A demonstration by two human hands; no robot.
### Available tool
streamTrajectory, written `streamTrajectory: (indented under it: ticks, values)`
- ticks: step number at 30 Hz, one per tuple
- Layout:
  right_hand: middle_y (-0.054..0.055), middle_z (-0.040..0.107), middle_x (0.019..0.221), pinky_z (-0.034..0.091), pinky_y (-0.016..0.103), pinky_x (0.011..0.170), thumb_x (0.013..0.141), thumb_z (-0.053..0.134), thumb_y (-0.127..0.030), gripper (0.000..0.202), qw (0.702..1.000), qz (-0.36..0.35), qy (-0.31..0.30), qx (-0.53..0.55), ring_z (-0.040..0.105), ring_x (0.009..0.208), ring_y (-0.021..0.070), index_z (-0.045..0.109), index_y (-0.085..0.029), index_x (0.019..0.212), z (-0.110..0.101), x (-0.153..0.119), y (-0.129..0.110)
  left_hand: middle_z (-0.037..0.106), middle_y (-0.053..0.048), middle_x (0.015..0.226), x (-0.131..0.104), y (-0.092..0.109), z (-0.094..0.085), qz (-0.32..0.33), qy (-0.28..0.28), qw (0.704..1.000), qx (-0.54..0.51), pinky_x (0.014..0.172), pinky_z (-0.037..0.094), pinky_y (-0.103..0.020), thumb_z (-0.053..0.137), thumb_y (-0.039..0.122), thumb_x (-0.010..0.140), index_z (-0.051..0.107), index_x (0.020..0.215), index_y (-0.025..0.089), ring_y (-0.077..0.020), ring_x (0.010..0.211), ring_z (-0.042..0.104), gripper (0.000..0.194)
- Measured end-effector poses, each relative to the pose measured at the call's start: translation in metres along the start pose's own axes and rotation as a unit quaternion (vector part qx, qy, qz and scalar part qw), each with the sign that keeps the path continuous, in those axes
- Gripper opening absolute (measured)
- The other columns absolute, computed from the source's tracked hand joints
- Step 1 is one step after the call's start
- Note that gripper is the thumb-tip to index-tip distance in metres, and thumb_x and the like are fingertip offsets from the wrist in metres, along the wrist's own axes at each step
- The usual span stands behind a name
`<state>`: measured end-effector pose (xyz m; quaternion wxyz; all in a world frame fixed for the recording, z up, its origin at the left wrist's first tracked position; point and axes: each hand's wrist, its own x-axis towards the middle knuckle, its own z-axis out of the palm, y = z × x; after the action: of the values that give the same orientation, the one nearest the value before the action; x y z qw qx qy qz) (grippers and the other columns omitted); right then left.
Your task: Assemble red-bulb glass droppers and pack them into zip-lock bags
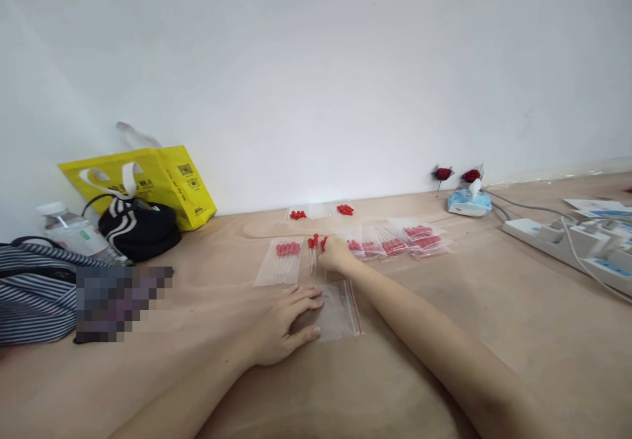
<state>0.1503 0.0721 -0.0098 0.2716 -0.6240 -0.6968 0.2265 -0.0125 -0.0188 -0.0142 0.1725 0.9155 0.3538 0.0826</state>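
My left hand (291, 317) lies flat, fingers spread, on the left part of a clear zip bag (340, 314) with a red strip along its right edge. Beyond it my right hand (338, 255) is closed, its fingertips at a glass dropper with a red rubber bulb (323, 244); the grip is partly hidden by the hand. Just left of these fingers are loose droppers (313, 245) with red bulbs. Further left, a filled zip bag (284, 261) holds several droppers. More filled bags (395, 245) overlap in a row to the right of my right hand.
At the wall lie two groups of red bulbs (298, 215) on clear plastic. Left stand a yellow bag (172, 182), a black cap (143, 232), a water bottle (79, 232) and striped cloth (39, 294). Right are a tissue pack (469, 205), dark red flowers (444, 174) and a power strip (538, 241) with cables.
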Motion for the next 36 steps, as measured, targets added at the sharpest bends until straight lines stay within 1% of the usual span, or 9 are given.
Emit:
streamTrajectory:
  ticks: [3,5,8,11,15,20,30,32,36]
  values:
    - [0.012,0.063,0.079,0.044,0.023,0.055,0.067,0.055,-0.014,0.04,0.999,0.008,0.003,0.035,0.062,0.072,0.0201,0.044,-0.007,0.105,-0.012,-0.007,0.009,0.041,-0.007,0.132,0.0,-0.002,0.002,0.002,0.004,1.0,-0.001,0.103,0.019,-0.046,0.045,0.04,0.083,0.046,0.117,0.021,-0.0215,0.123,0.033,0.039]
    - [0.004,0.062,0.066,0.044,0.021,0.048,0.07,0.051,-0.013,0.055,0.997,0.0,-0.011,0.077,0.061,0.057,0.0156,0.027,-0.008,0.119,-0.023,-0.017,0.021,0.041,-0.007,0.132,-0.001,-0.002,0.002,0.003,0.005,1.0,-0.002,0.104,0.019,-0.046,0.045,0.04,0.083,0.045,0.118,0.022,-0.0212,0.123,0.033,0.039]
    - [-0.009,0.053,0.054,0.044,0.02,0.043,0.068,0.049,-0.01,0.07,0.971,-0.028,-0.044,0.231,0.057,0.043,0.0119,0.009,-0.017,0.126,-0.038,-0.04,0.047,0.041,-0.007,0.132,0.002,-0.003,0.001,0.007,0.007,1.0,-0.005,0.103,0.02,-0.045,0.046,0.039,0.083,0.045,0.118,0.022,-0.0211,0.122,0.034,0.039]
    - [-0.01,0.052,0.053,0.044,0.021,0.039,0.071,0.05,-0.021,0.058,0.934,-0.018,-0.02,0.357,0.056,0.041,0.0122,0.018,-0.023,0.119,-0.048,-0.062,0.072,0.043,-0.008,0.13,0.009,-0.003,0.0,0.009,0.011,1.0,-0.011,0.101,0.026,-0.043,0.049,0.037,0.081,0.048,0.114,0.02,-0.0219,0.121,0.035,0.037]
    - [-0.006,0.056,0.058,0.043,0.02,0.038,0.076,0.048,-0.04,0.026,0.886,0.041,0.036,0.46,0.055,0.042,0.0106,0.036,-0.022,0.09,-0.052,-0.079,0.092,0.044,-0.009,0.129,0.016,-0.002,0.002,0.013,0.023,1.0,-0.016,0.1,0.028,-0.042,0.05,0.037,0.08,0.05,0.11,0.02,-0.0225,0.121,0.035,0.035]
    - [-0.003,0.056,0.061,0.045,0.02,0.043,0.073,0.053,-0.039,0.023,0.833,0.064,0.047,0.547,0.056,0.047,0.0087,0.041,-0.018,0.074,-0.048,-0.082,0.099,0.044,-0.008,0.129,0.016,0.001,0.004,0.005,0.035,0.999,-0.011,0.1,0.027,-0.044,0.05,0.039,0.08,0.049,0.111,0.021,-0.0232,0.122,0.034,0.036]
    - [-0.005,0.057,0.06,0.049,0.024,0.05,0.067,0.061,-0.031,0.032,0.829,0.072,0.068,0.55,0.06,0.054,0.0123,0.033,-0.022,0.082,-0.045,-0.088,0.088,0.044,-0.007,0.129,0.015,0.005,0.002,-0.01,0.031,0.999,-0.01,0.101,0.026,-0.042,0.044,0.036,0.083,0.05,0.114,0.022,-0.0226,0.121,0.034,0.034]
    - [-0.005,0.057,0.062,0.049,0.026,0.054,0.066,0.062,-0.031,0.035,0.83,0.069,0.055,0.55,0.06,0.056,0.0125,0.034,-0.022,0.084,-0.044,-0.089,0.087,0.039,-0.006,0.133,0.014,0.005,0.001,-0.014,0.022,1.0,-0.015,0.1,0.026,-0.043,0.042,0.034,0.085,0.048,0.117,0.024,-0.0232,0.123,0.032,0.034]
    - [-0.003,0.056,0.067,0.049,0.029,0.062,0.066,0.061,-0.039,0.034,0.842,0.047,0.001,0.538,0.059,0.061,0.012,0.041,-0.021,0.086,-0.041,-0.091,0.087,0.027,-0.008,0.138,0.014,0.006,0.0,-0.015,0.02,1.0,-0.005,0.099,0.027,-0.046,0.049,0.034,0.08,0.046,0.121,0.024,-0.0286,0.125,0.026,0.042]
